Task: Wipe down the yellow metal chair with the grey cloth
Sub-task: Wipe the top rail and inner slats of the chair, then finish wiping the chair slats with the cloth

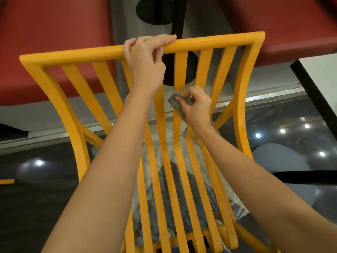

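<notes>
The yellow metal chair [209, 42] fills the view, its slatted back facing me with the top rail running across the upper part. My left hand [147, 59] grips that top rail near its middle, fingers curled over it. My right hand [197, 106] pinches the bunched grey cloth [176, 102] and holds it against a middle slat about halfway down the back. Both forearms reach in from the bottom of the frame.
Red upholstered seats [54, 42] stand beyond the chair at left and right, with a black table post [177, 15] between them. A white table edge [321, 75] shows at the right. Clear plastic-wrapped items [182, 189] lie on the chair seat. The dark floor is glossy.
</notes>
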Action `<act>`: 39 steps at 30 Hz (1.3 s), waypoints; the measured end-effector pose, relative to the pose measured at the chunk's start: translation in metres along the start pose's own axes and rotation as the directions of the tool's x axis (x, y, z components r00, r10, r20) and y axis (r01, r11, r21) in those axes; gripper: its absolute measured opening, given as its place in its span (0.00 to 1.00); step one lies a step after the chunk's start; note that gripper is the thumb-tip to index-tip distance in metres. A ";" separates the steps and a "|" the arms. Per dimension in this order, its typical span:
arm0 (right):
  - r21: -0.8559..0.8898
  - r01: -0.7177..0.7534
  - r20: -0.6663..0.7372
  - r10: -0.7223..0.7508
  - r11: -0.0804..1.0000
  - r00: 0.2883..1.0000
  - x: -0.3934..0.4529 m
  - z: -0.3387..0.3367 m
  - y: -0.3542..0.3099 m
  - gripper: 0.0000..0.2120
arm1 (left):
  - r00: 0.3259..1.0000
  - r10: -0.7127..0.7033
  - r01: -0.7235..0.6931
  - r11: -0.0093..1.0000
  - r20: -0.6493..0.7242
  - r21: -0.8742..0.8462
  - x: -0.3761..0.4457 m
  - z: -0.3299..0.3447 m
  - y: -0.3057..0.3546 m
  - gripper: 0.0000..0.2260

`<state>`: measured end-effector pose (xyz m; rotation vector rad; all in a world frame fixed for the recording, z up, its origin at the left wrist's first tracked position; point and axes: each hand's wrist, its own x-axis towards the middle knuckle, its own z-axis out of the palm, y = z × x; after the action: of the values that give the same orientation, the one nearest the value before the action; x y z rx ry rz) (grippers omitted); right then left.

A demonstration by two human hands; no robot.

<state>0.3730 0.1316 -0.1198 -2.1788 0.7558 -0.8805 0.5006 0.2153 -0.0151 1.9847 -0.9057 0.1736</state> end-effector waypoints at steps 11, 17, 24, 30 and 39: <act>0.366 -0.430 0.059 0.441 0.825 0.896 0.014 -0.039 -0.057 0.12 | 0.996 -0.085 0.083 0.985 -0.005 -0.149 -0.060 -0.013 0.030 0.15; 0.510 -0.661 0.232 0.652 0.550 0.721 -0.025 -0.062 -0.068 0.07 | 0.751 -0.658 0.577 0.615 0.054 -0.536 -0.136 -0.007 0.052 0.16; 0.504 -0.808 0.402 0.744 0.305 0.533 -0.092 -0.091 -0.092 0.08 | 0.542 -0.709 0.781 0.228 0.451 -0.581 -0.188 -0.025 0.083 0.14; 0.475 -0.815 0.453 0.703 0.331 0.549 -0.124 -0.137 -0.113 0.21 | 0.508 -0.699 0.841 0.276 0.504 -0.465 -0.213 -0.045 0.121 0.13; 0.187 -0.706 0.439 0.585 0.683 0.682 -0.152 -0.249 -0.087 0.17 | 0.464 -0.721 0.878 0.301 0.514 -0.371 -0.230 -0.012 0.204 0.13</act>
<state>0.1158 0.2039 0.0268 -1.4948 1.0207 -0.2064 0.2041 0.2835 0.0283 1.6009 0.0731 -0.9031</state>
